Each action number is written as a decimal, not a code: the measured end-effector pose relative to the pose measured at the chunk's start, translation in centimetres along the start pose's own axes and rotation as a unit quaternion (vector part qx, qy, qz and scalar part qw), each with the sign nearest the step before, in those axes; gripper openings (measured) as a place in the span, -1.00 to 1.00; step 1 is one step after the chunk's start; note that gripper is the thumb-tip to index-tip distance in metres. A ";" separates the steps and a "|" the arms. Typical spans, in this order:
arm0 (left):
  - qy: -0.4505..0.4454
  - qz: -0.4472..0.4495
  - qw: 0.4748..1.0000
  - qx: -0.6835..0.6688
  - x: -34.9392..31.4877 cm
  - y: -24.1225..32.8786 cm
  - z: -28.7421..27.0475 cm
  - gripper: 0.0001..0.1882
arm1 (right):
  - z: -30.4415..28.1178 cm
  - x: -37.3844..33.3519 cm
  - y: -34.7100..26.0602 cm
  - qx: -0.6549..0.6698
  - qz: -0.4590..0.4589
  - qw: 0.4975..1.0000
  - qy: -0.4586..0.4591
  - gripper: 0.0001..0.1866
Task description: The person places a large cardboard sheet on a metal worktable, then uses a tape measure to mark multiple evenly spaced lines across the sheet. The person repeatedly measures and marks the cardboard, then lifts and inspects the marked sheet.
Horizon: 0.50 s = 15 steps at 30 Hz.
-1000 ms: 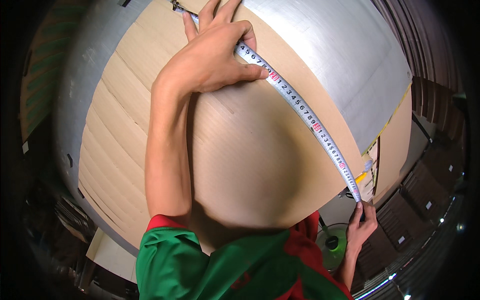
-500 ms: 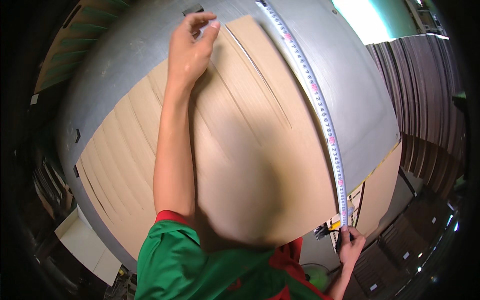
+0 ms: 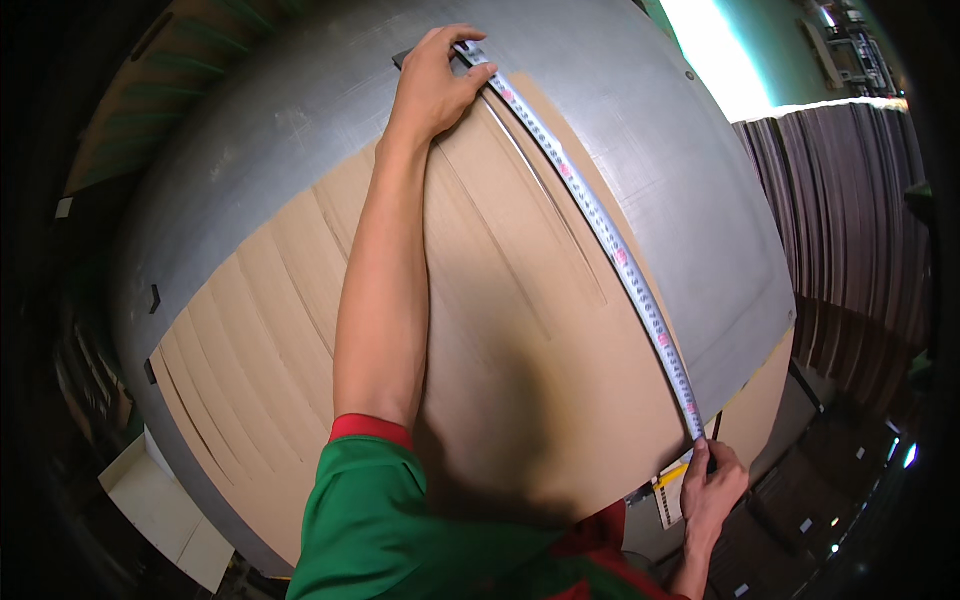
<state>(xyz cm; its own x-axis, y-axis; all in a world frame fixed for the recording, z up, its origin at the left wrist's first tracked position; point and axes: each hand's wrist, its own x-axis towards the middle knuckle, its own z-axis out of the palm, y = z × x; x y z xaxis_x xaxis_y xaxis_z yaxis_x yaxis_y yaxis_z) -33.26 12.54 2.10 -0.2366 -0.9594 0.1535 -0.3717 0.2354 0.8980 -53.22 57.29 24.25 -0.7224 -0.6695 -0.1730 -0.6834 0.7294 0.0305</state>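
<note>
A long white metal tape measure (image 3: 613,236) stretches over the right part of a large tan cardboard sheet (image 3: 480,380), which has long slots cut in it. At the far edge of the sheet, my left hand (image 3: 437,85) pinches the tape's end between thumb and fingers. Close to the near right corner, my right hand (image 3: 716,488) is wrapped round the tape's near end; its dark case is mostly hidden in the palm. The tape runs just right of a bright slit (image 3: 520,150) in the cardboard.
The sheet lies on a grey metal table (image 3: 690,180). Tall stacks of board (image 3: 850,200) stand at the right. A pale open box (image 3: 165,510) sits low on the left. Under my right hand is a small printed item with a yellow strip (image 3: 670,478).
My left hand has moved right and closed on the tape's far end. The tape has shifted left, from beside the sheet to over it. My right hand still holds the near end.
</note>
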 end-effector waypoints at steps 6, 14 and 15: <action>0.005 0.053 0.992 0.112 0.1 0.2 0.0 -0.59 | 0.4 1.6 -2.5 -0.016 -0.003 1.000 -0.001 -0.77; -0.054 -0.075 0.996 -0.015 0.5 1.0 -1.6 -0.76 | 0.7 2.4 -3.8 -0.033 0.000 0.998 -0.057 -0.78; -0.066 -0.067 0.995 -0.014 0.6 0.9 -1.9 -0.77 | 0.6 2.5 -3.7 -0.048 -0.010 0.997 -0.058 -0.78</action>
<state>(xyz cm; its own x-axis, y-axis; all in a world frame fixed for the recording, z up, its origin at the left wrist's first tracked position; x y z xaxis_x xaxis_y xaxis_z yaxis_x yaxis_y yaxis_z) -32.07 11.85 3.81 -0.3038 -0.9524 -0.0232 -0.3830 0.0998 0.9183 -52.40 53.01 23.14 -0.6951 -0.6594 -0.2866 -0.7088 0.6953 0.1193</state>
